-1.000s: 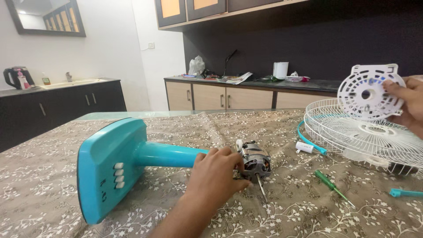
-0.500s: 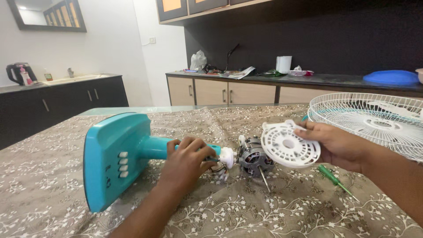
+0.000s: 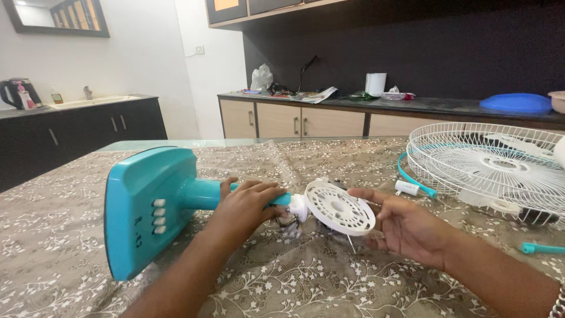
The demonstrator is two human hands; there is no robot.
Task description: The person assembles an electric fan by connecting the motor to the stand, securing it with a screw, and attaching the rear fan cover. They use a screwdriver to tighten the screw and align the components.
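Observation:
A turquoise fan stand lies on its side on the patterned tablecloth, its flat base (image 3: 144, 206) with white buttons facing me. My left hand (image 3: 247, 203) is wrapped around the stand's turquoise neck (image 3: 200, 193) near the motor end. A white round slotted motor cover (image 3: 338, 207) sits over the motor and hides most of it; only the thin shaft (image 3: 351, 244) shows below. My right hand (image 3: 406, 227) holds the cover's right edge, thumb on top and fingers spread beneath.
A white wire fan grille (image 3: 488, 171) lies at the right with a turquoise ring (image 3: 412, 179) and a small white cylinder (image 3: 407, 188) beside it. A turquoise clip (image 3: 541, 248) rests near the right edge. Cabinets and a cluttered counter stand behind the table.
My right hand brought the white cover down from beside the grille and onto the motor. My left hand slid from the motor back onto the turquoise neck.

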